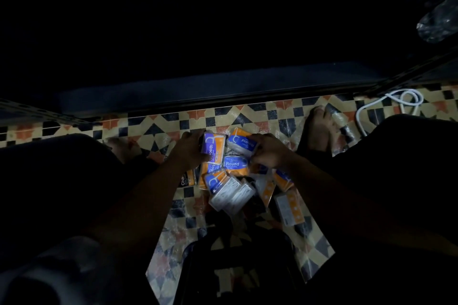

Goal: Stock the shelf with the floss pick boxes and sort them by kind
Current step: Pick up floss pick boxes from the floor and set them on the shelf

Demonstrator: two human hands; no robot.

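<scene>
A pile of small floss pick boxes lies on the patterned tile floor between my knees. My left hand (190,148) grips a purple-and-orange "Smooth" box (214,146) at the pile's far left. My right hand (269,151) holds a blue-and-orange "Round" box (241,143) beside it. Another "Round" box (235,164) lies just below them. A black "Charcoal" box (186,179) sits at the left edge. Several boxes lie back side up (231,193) nearer to me. The dark shelf (198,96) runs across the view beyond the pile; its inside is too dark to see.
My bare feet (321,129) rest on the floor on either side of the pile. A white cable (394,104) coils at the right near the shelf base. A dark bag (238,267) sits close to me. Clear wrapped items (438,22) hang at the upper right.
</scene>
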